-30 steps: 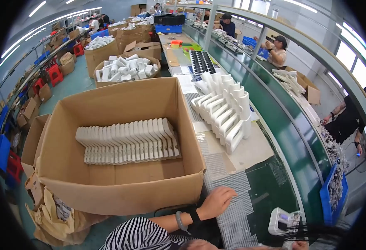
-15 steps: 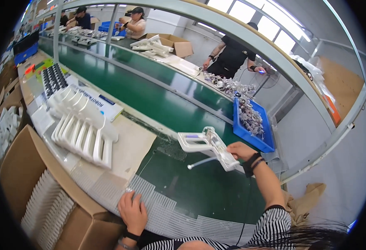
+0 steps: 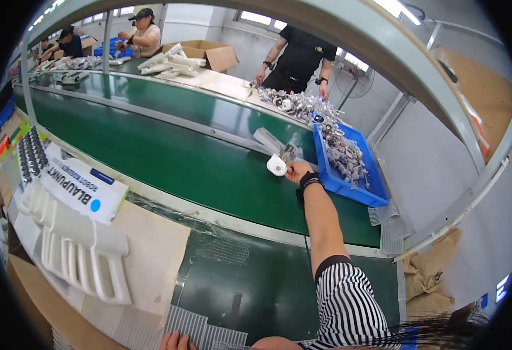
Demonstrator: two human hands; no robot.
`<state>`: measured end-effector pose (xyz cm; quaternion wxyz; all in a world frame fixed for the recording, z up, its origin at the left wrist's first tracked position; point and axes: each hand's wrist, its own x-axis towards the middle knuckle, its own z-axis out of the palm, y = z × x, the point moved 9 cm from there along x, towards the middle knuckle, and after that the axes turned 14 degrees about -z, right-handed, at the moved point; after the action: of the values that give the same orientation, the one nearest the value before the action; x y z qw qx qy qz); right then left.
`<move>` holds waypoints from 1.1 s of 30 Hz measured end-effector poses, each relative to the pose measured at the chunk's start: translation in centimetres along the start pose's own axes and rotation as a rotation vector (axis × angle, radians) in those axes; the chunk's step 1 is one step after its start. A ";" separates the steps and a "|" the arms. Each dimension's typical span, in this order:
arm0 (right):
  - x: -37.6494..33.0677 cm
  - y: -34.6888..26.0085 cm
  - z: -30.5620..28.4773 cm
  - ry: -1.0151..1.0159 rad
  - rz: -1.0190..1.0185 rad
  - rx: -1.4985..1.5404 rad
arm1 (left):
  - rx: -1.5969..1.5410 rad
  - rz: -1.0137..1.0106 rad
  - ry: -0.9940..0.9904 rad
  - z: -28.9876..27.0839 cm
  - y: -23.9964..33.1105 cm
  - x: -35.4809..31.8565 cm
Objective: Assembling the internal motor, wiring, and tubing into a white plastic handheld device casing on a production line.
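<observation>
My right hand (image 3: 298,171) reaches far out over the green conveyor belt, its fingers closed on the edge of a white plastic handle housing (image 3: 277,165). The housing has a rounded white end, with small clear and metallic parts showing beside it. Whether it rests on the belt, I cannot tell. My left hand (image 3: 177,342) shows only its fingers at the lower edge; they lie spread on a pale ribbed plastic mat (image 3: 186,321), and nothing shows in them.
Right of my hand stands a blue bin (image 3: 349,189) of small clear-wrapped parts. Stacked white handle shells (image 3: 81,251) lie at the left, beside a printed sheet (image 3: 84,184). A metal frame bar (image 3: 442,87) arches overhead. Across the belt stands a person (image 3: 305,58) in black.
My right hand has carried the white housing forward, away from me, from the near work surface to over the belt. The view has shifted, leaving less of my left hand in sight.
</observation>
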<state>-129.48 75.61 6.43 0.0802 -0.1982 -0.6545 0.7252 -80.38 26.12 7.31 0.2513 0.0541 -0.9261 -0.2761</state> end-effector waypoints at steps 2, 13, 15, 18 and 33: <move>2.1 0.2 -1.0 0.067 -0.054 0.048 | -0.041 0.006 -0.044 1.8 0.2 -0.4; 4.9 0.0 -0.8 0.277 -0.120 0.146 | -0.175 0.000 -0.170 7.5 -1.2 -2.8; 6.4 -1.0 -1.4 0.213 -0.167 0.149 | -0.220 0.008 -0.165 8.8 -0.3 -2.7; 7.2 -2.2 1.7 -0.098 -0.188 0.282 | -0.250 0.029 -0.190 9.0 -0.1 -2.8; -14.8 -4.7 24.2 -0.997 -0.419 -0.565 | -0.005 -0.187 -0.100 -4.8 1.7 1.6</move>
<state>-126.24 48.45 15.29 -0.1505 0.2845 -0.8053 0.4979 -79.37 24.84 12.41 0.1782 0.1257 -0.9277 -0.3030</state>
